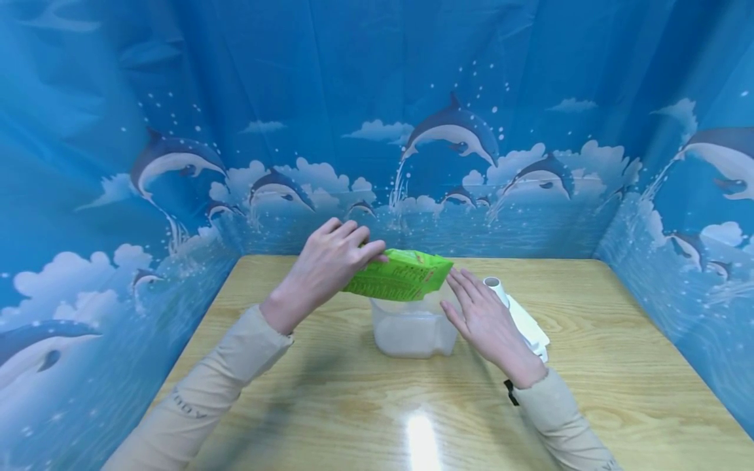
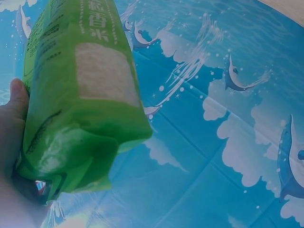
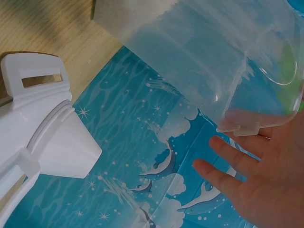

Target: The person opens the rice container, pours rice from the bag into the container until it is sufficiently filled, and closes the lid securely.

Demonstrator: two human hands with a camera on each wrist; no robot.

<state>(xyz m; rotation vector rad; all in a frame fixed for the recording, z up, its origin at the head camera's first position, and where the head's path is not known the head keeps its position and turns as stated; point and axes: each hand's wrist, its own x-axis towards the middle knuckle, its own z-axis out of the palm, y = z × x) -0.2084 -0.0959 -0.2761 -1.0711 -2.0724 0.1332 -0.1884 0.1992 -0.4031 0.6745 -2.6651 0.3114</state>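
Note:
My left hand (image 1: 332, 261) grips a green bag of rice (image 1: 403, 278) from above, holding it tilted nearly flat over a translucent plastic container (image 1: 406, 333). In the left wrist view, a thumb lies along the side of the bag (image 2: 71, 114), whose clear window shows pale grains. The bag's right end points toward my right hand (image 1: 485, 320), which is beside the container with its fingers extended. From the right wrist, the fingers (image 3: 228, 156) appear straight, some of them right at the container's rim (image 3: 237, 126). The bag hides part of the container's opening.
A white plastic piece (image 1: 527, 324) with a round spout (image 1: 493, 284) lies right of the container, partly behind my right hand; slotted handles (image 3: 40, 78) show on it. Wooden table (image 1: 330, 405) underneath. A blue dolphin-print curtain (image 1: 365, 163) encloses the back and sides.

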